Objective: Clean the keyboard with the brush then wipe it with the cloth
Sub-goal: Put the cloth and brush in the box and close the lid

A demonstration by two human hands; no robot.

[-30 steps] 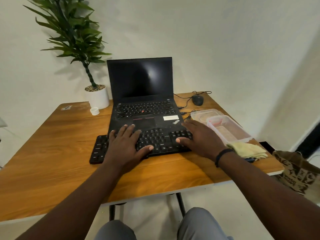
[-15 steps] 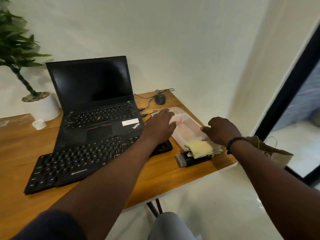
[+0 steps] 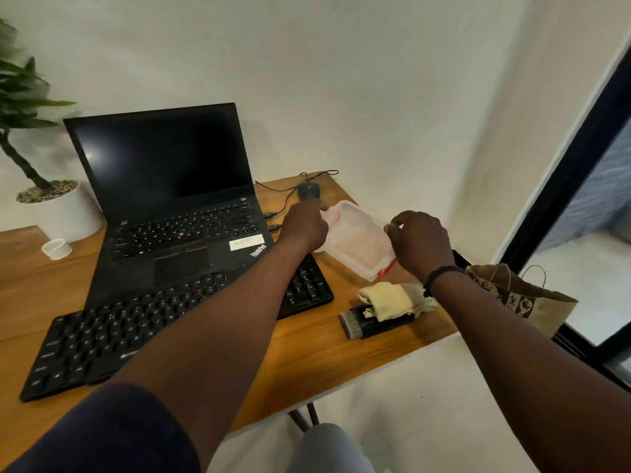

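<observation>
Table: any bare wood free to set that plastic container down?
Bare wood in front of the keyboard along the table near edge, left of the brush. Another patch left of the laptop, near the small white cup. Right corner is crowded: cloth, brush, both hands on the container.

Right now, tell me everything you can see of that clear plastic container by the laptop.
The plastic container is a translucent, rectangular tub with rounded corners and red trim showing at its far-left and near-right corners. It is tilted, held between both hands: the left hand grips its far-left end, the right hand its right side. It sits beyond the yellow cloth and right of the black keyboard. Its contents and any contact with the table are unclear.
</observation>
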